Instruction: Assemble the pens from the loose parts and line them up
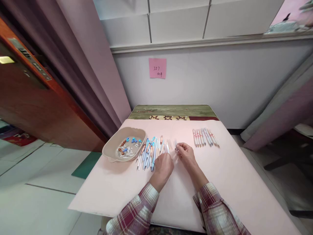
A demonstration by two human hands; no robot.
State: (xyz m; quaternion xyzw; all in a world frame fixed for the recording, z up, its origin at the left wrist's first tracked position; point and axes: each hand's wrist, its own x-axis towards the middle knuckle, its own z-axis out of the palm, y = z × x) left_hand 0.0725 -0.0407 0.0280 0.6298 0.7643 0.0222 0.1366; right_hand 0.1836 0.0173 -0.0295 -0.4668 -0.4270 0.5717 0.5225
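Note:
My right hand (187, 156) pinches a slim, pale pen part (175, 143) that stands nearly upright between thumb and fingertips. Beside it, my left hand (164, 164) is closed, knuckles up, at the right edge of a pile of pen parts (148, 152). What its fingers hold, if anything, is hidden behind the hand. Blue and peach barrels, white refills with dark tips and clear tubes lie mixed in that pile. A row of assembled-looking pens (204, 137) lies to the right of my right hand.
A beige basin (112, 143) stands left of the pile, holding small white pieces and blue and brown figures. Pale pink paper (117, 186) covers the table. Behind it is a wall with a pink note (157, 68); a wooden door (61, 114) stands at the left.

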